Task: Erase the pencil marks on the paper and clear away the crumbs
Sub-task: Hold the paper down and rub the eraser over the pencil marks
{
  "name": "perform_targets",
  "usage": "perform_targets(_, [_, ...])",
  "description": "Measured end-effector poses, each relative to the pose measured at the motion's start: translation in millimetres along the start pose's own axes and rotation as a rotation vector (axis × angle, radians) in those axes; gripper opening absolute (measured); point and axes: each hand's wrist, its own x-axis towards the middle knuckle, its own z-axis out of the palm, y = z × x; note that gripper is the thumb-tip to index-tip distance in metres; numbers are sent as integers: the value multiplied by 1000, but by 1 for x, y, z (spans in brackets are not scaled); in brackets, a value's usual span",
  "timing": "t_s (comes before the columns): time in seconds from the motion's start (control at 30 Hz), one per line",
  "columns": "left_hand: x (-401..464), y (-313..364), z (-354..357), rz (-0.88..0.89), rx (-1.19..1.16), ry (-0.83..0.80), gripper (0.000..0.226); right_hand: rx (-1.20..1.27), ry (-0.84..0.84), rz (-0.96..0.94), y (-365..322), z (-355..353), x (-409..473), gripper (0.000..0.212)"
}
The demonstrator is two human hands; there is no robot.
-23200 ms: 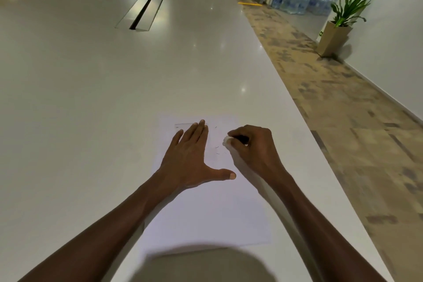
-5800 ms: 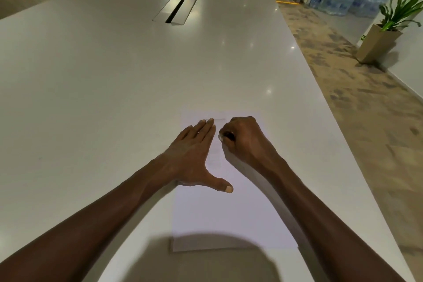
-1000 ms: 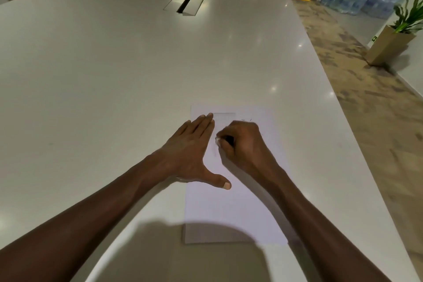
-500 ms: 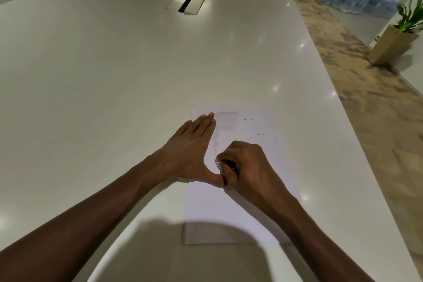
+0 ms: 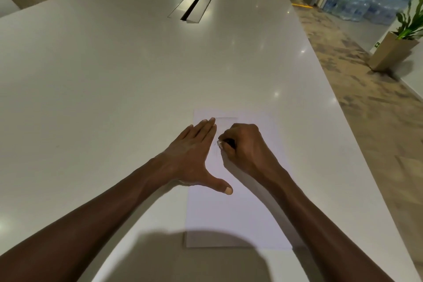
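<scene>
- A dark shadow (image 5: 201, 256) is cast over the near table (image 5: 91, 98) edge and the paper's near end.
- Paper (image 5: 229, 213) is laid flat near the table's right edge, long axis running away from the viewer.
- Left hand (image 5: 192, 155) is pressed flat on the paper's left side, fingers straight, thumb spread.
- Eraser (image 5: 220, 143) is pinched in the curled right hand (image 5: 247, 149), tip on the paper; mostly hidden by fingers.
- Faint pencil marks (image 5: 216, 146) are seen beside it.
- Farther off: cable slot (image 5: 193, 4), potted plant (image 5: 402, 41), water bottles (image 5: 366, 0).

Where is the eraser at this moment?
In the head view, the eraser is pinched in the right hand, its tip on the paper just right of the flat left hand.
</scene>
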Motion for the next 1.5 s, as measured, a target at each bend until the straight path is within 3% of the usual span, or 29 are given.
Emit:
perform_targets(0.2, [2,0,3,-46,2,20,161,68,-22,-15,-21,-3,-40,19])
perform_targets(0.6, [0,2,-1,-58,-3,-15,161,-2,36,-24,4,8,28,21])
perform_targets(0.9, [2,1,1,-48,19,-5,162,118,-42,-20,-24,-6,-34,23])
perform_targets(1.17, [0,2,-2,-66,-11,-25,162,55,37,36,10,-2,12,15])
perform_targets(1.5, [2,2,-2,-54,16,-28,163,36,-124,-30,-5,-17,-30,22])
